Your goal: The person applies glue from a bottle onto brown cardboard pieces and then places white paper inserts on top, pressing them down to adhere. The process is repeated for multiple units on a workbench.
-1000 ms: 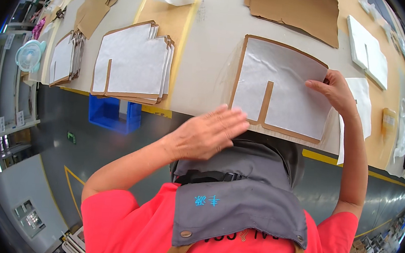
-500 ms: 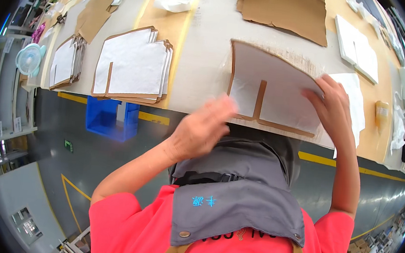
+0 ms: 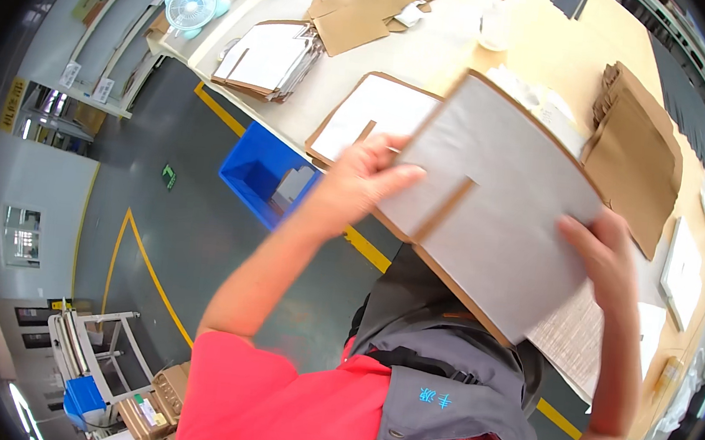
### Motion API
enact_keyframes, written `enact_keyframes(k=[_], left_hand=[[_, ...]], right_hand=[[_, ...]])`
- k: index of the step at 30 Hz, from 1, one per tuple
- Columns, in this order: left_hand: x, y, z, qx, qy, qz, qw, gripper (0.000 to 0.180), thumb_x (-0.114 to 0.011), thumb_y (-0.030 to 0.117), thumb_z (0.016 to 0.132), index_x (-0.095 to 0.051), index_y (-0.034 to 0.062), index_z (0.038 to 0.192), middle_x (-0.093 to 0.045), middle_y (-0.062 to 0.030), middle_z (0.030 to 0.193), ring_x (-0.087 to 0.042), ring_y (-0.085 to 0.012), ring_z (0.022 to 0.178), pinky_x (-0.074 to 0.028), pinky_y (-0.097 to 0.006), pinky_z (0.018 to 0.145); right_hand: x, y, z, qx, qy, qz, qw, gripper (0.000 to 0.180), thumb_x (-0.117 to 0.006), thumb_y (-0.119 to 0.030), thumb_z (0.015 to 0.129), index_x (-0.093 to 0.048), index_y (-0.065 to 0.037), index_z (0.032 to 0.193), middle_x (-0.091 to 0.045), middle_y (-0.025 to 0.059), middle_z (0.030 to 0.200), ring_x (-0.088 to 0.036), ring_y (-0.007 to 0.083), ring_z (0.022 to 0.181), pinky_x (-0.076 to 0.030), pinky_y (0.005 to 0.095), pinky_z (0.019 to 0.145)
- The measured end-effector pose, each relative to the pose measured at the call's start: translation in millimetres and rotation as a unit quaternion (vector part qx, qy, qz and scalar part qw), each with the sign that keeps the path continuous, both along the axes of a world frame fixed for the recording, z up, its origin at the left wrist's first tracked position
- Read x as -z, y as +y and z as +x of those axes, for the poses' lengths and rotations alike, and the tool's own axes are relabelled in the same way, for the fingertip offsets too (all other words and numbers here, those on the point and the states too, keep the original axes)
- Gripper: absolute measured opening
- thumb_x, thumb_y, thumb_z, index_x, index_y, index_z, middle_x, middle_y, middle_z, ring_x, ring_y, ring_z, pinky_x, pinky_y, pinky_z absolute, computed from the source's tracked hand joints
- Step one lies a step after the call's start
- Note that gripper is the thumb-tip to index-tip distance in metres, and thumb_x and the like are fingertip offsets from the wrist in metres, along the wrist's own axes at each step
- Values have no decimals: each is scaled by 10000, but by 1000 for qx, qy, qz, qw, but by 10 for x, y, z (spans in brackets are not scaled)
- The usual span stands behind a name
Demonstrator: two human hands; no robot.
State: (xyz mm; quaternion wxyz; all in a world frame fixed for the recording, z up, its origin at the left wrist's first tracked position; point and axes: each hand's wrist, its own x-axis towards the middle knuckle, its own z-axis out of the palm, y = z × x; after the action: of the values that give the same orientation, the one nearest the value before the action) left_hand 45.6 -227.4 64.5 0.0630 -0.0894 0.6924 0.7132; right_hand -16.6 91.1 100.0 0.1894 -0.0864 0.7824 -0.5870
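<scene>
Between my two hands is a stiff panel [image 3: 522, 201], lifted off the table and tilted. Its face is pale grey, its edges are brown, and a short brown strip runs in from the near edge. My left hand [image 3: 364, 179] grips the left edge, thumb lying on the face. At the opposite side my right hand [image 3: 605, 250] holds the right edge, thumb also on the face; the other fingers are partly hidden behind the panel. A stack of similar white panels with brown borders [image 3: 388, 106] lies just beyond my left hand, partly covered by the held panel.
Another stack of such panels [image 3: 266, 57] sits farther left on the table. Brown sheets [image 3: 639, 157] are piled at right, with more brown pieces [image 3: 362, 11] at the back. A blue bin [image 3: 244, 164] stands below the table's edge. A small fan [image 3: 192, 9] is far left.
The panel has come up off the table and leftward, toward the stack. My left hand, free before, now grips its left edge; my right hand keeps hold. The view has turned left.
</scene>
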Motion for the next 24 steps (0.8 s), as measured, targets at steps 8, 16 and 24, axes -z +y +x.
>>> enact_keyframes(k=[8, 16, 24], left_hand=[[487, -1399, -570, -60, -9, -179, 982, 505, -731, 116, 936, -556, -25, 1389, -706, -96, 1156, -665, -127, 1002, -527, -283, 893], [479, -641, -545, -68, 177, -509, 839, 408, -790, 138, 867, -701, 88, 1263, -633, -55, 1179, -611, -212, 1090, -489, -339, 925], [387, 80, -790, 28, 248, -426, 870, 317, -761, 81, 885, -735, 87, 1200, -645, -57, 1236, -625, -207, 1106, -531, -323, 856]], right_hand=[[894, -1369, -921, -70, 89, 80, 990, 334, -721, -274, 946, -669, 27, 1083, -698, 81, 909, -666, 175, 860, -535, 329, 755], [1075, 538, -1012, 84, 358, 342, 865, 220, -752, -215, 898, -661, -78, 1045, -685, 80, 1033, -661, 279, 975, -539, 391, 821], [1301, 724, -1041, 57, 447, 430, 782, 73, -712, -125, 870, -648, -97, 892, -618, 36, 895, -601, 234, 843, -536, 356, 752]])
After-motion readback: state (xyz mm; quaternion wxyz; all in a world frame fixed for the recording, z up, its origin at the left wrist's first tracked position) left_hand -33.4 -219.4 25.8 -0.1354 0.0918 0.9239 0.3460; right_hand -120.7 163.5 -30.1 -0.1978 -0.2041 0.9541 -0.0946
